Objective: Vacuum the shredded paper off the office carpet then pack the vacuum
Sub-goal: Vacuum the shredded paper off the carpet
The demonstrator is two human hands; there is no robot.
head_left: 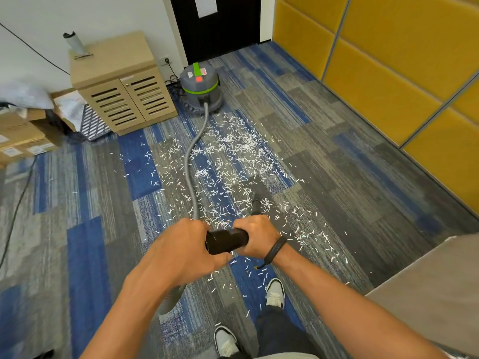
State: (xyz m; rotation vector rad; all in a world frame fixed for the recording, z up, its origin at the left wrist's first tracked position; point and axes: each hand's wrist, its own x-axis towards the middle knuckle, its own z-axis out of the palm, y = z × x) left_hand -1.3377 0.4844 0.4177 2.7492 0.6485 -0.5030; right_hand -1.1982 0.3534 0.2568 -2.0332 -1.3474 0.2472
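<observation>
A short black plastic vacuum tube (226, 240) was held crosswise in the lower middle of the view. The left hand (178, 251) was wrapped around its left end, fingers curled over the top, and the right hand (255, 235) was closed around its right end; a black band (276, 248) was worn on the right wrist. A dark nozzle tip (256, 206) was seen just beyond the right hand, at about 12 o'clock from it, though its link to the tube was hidden by the fingers.

A grey ribbed flexible hose (193, 161) was laid across the blue and grey striped carpet (337, 161) from the left hand towards 12 o'clock, where it was joined to a round grey canister vacuum with a green band (201, 86), stood in front of a black door (217, 24). White shredded paper strips (233, 156) were scattered thickly over the carpet between the hands and the canister, and more thinly at 3 o'clock and 6 o'clock from the hands, near two white and black shoes (275, 292).

A light wooden louvred cabinet (121, 84) was placed at 11 o'clock, just left of the canister, with brown cardboard boxes (20, 136) at 10 o'clock. Yellow padded wall panels (388, 60) were ranged along the 2 o'clock side.
</observation>
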